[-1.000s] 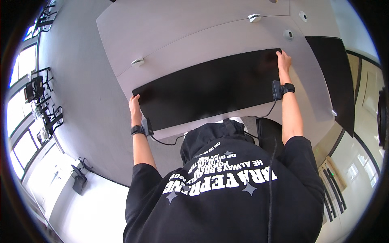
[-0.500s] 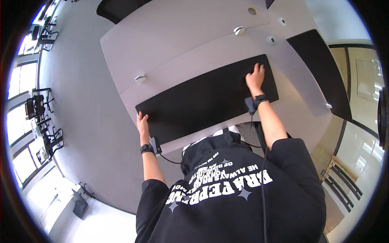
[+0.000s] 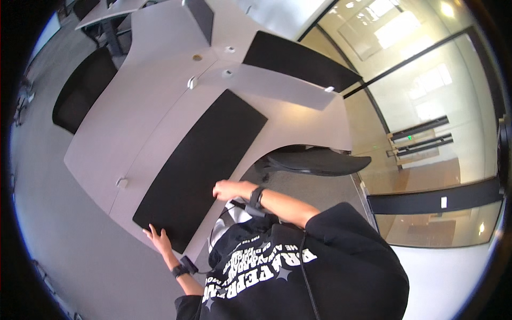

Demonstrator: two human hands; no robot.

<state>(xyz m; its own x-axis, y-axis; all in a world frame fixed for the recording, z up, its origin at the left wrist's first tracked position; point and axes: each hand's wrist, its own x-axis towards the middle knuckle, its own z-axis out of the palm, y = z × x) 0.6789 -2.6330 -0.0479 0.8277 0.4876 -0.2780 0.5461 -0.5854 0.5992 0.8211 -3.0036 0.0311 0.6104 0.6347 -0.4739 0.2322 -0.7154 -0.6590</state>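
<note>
A long black desk divider panel [image 3: 198, 160] lies flat on the light grey desk [image 3: 133, 114]. My left hand [image 3: 159, 239] is at its near left corner, fingers spread apart, some of them over the corner. Beside the panel's near long edge is my right hand [image 3: 233, 189], with its fingers curled in. What those fingers hold, if anything, is hidden. Two white clips, one upper [image 3: 192, 82] and one lower [image 3: 122, 183], stand on the seam beyond the panel.
Another black divider panel [image 3: 298, 60] stands upright on the desk at the right. A black office chair [image 3: 85, 90] is at the desk's far left side, and a dark chair [image 3: 320, 161] is at the right. Glass walls [image 3: 426, 90] stand beyond.
The view has turned, so the panel now slants more steeply. My right hand has moved from the panel's right end to its near edge. My left hand stays by the left corner.
</note>
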